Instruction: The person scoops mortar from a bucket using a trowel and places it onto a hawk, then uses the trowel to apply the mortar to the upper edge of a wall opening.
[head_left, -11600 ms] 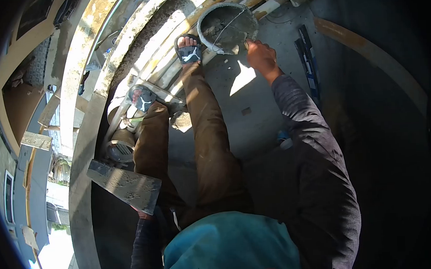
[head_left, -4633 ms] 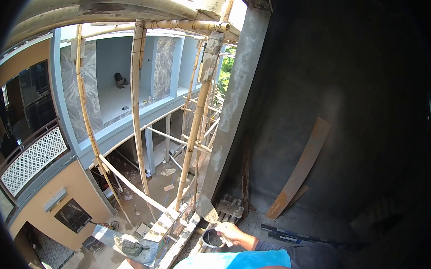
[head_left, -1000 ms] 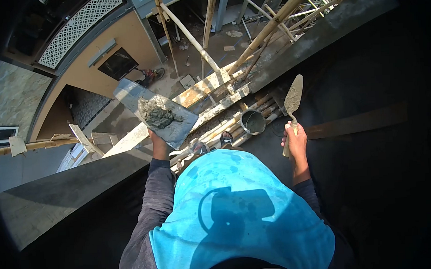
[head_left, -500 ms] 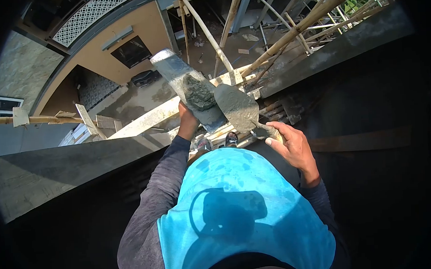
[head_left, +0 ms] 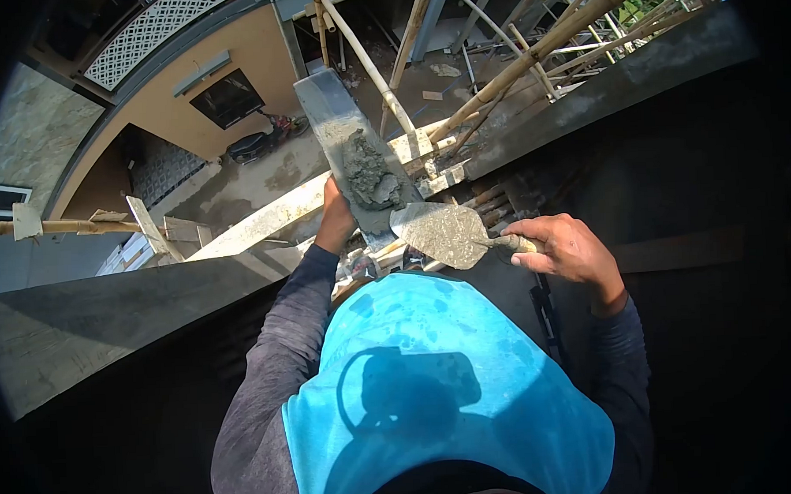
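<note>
My left hand (head_left: pixel 335 219) grips a long flat plastering board, a mortar hawk (head_left: pixel 329 102), from beneath, its fingers hidden under it. A lump of wet grey mortar (head_left: pixel 367 170) sits along the middle of the board. In my right hand (head_left: pixel 565 250) is the handle of a pointed trowel (head_left: pixel 446 235), fingers closed round it. The trowel's broad blade is coated with mortar and points left. Its tip overlaps the near end of the hawk, just below the mortar lump.
Bamboo scaffold poles (head_left: pixel 512 78) rise ahead and to the right. A pale plank (head_left: pixel 262 216) runs across the scaffold. Plastered wall edges (head_left: pixel 134 325) lie on both sides. Far below are a yard, a parked motorcycle (head_left: pixel 248 147) and an orange-tan house wall (head_left: pixel 259 54).
My right hand has moved right and slightly down, turning the trowel blade more sideways and lower. The hawk has swung steeper, its far end shifting right and up.
</note>
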The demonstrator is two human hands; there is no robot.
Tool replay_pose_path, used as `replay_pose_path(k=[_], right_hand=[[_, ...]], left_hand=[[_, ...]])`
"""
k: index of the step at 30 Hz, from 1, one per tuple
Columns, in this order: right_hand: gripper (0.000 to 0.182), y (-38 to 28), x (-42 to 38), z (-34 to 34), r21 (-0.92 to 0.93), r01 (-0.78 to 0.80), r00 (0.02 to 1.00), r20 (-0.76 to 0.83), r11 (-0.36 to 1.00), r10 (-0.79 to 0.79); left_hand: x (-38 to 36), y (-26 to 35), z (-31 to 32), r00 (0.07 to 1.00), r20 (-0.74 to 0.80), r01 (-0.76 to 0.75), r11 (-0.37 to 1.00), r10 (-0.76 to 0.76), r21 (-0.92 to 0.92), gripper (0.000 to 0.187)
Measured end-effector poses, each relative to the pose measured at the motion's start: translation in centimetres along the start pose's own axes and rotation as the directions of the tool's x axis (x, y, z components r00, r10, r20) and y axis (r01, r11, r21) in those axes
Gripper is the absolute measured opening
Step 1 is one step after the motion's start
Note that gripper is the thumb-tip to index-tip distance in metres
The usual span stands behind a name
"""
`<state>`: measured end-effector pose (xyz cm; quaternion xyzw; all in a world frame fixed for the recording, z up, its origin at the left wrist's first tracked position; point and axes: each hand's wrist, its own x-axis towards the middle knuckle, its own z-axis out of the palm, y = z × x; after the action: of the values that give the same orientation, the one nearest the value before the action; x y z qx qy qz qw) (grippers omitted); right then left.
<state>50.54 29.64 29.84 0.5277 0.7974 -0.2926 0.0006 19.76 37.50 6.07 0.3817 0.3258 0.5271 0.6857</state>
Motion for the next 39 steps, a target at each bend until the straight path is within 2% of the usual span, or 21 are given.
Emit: replay_pose_path(k=[1,3,4,5,8,9,11,15,17,18,19,20,25,30,31,32,33,35,37,38,39], right_hand=[[0.041,0.2,0.4,-0.3,-0.010,0.025,0.999,0.047,1.000,-0.025],[0.037,-0.3,1.2,-0.7,-0.089,0.053,0.999,0.011,0.995,-0.052],[0.037,-0.5,1.6,-0.7,-0.131,0.062,0.996,-0.056,0.989,-0.070],[0.036,-0.5,1.9,-0.7,-0.174,0.073,0.988,-0.120,0.982,-0.095],[0.038,0.0,1.8,0.3,-0.222,0.155,0.945,-0.251,0.963,-0.210],[0.039,0.1,1.7,0.3,-0.253,0.186,0.914,-0.309,0.949,-0.262],[0.039,-0.4,1.3,-0.1,-0.244,0.162,0.917,-0.320,0.956,-0.237],[0.039,-0.2,0.4,-1.1,-0.274,0.150,0.908,-0.343,0.950,-0.242],[0.036,-0.2,0.3,-2.1,-0.262,0.163,0.899,-0.357,0.951,-0.253],[0.034,-0.4,0.0,-2.9,-0.269,0.170,0.891,-0.369,0.948,-0.264],[0.035,-0.4,-0.3,-3.7,-0.243,0.167,0.893,-0.374,0.955,-0.252],[0.035,-0.4,-0.5,-4.5,-0.195,0.171,0.905,-0.357,0.966,-0.232],[0.038,-0.6,-2.6,-10.0,-0.170,0.136,0.919,-0.347,0.976,-0.188],[0.039,-3.0,-5.6,-16.4,-0.424,0.092,0.864,-0.416,0.901,-0.283],[0.039,-3.9,-5.9,-17.7,-0.435,0.116,0.851,-0.421,0.893,-0.315],[0.038,-5.3,-6.7,-19.0,-0.333,0.077,0.881,-0.418,0.940,-0.221],[0.039,-5.9,-7.2,-20.3,-0.314,0.106,0.881,-0.410,0.944,-0.235],[0.040,-6.8,-8.2,-22.4,-0.300,0.089,0.865,-0.450,0.950,-0.223],[0.036,-7.8,-9.0,-24.2,-0.430,0.112,0.811,-0.481,0.896,-0.332],[0.048,-9.0,-9.6,-24.9,-0.425,0.003,0.856,-0.466,0.905,-0.222],[0.048,-9.7,-9.9,-25.5,-0.429,0.004,0.855,-0.467,0.903,-0.226]], left_hand=[[0.1,0.3,0.7,1.000,0.009,0.000,1.000,0.000,-0.004,0.033],[0.0,1.1,1.6,0.995,0.096,0.011,1.000,-0.011,0.002,0.034],[0.1,1.3,1.8,0.988,0.108,0.128,0.969,-0.107,-0.212,0.036],[0.2,1.4,2.1,0.989,0.106,0.119,0.970,-0.099,-0.212,0.036],[0.5,0.0,1.4,0.993,0.111,-0.048,0.986,0.030,0.159,0.036],[0.5,0.3,1.3,0.994,0.103,-0.060,0.986,0.044,0.158,0.036],[0.6,0.6,1.7,0.984,0.009,0.177,0.973,-0.177,-0.145,0.036],[1.6,0.7,2.7,0.990,-0.024,0.128,0.945,-0.142,-0.300,0.039],[3.5,0.1,1.5,0.999,0.018,0.049,0.997,-0.048,-0.057,0.040],[3.6,2.0,2.9,0.988,0.093,0.144,0.943,-0.121,-0.300,0.042],[4.0,2.8,3.4,0.989,0.129,0.112,0.952,-0.078,-0.284,0.044],[4.7,3.1,3.4,0.969,0.226,0.188,0.891,-0.100,-0.414,0.040],[9.7,8.0,7.7,0.951,0.308,0.056,0.982,0.001,-0.178,0.037],[11.4,14.7,11.2,0.902,0.428,-0.042,0.999,0.052,-0.035,0.034],[11.4,16.3,11.9,0.885,0.461,-0.073,0.997,0.065,-0.001,0.034],[11.4,18.0,12.7,0.868,0.490,-0.103,0.994,0.078,0.024,0.034],[11.2,19.6,13.6,0.854,0.513,-0.118,0.993,0.087,0.028,0.034],[9.6,22.7,16.3,0.844,0.530,0.017,0.983,0.085,-0.185,0.027],[10.6,23.5,16.4,0.828,0.529,-0.133,0.982,0.186,-0.136,0.028],[10.3,24.0,16.6,0.822,0.524,-0.180,0.975,0.222,-0.129,0.029],[9.9,24.5,16.7,0.821,0.525,-0.185,0.974,0.226,-0.130,0.029]])
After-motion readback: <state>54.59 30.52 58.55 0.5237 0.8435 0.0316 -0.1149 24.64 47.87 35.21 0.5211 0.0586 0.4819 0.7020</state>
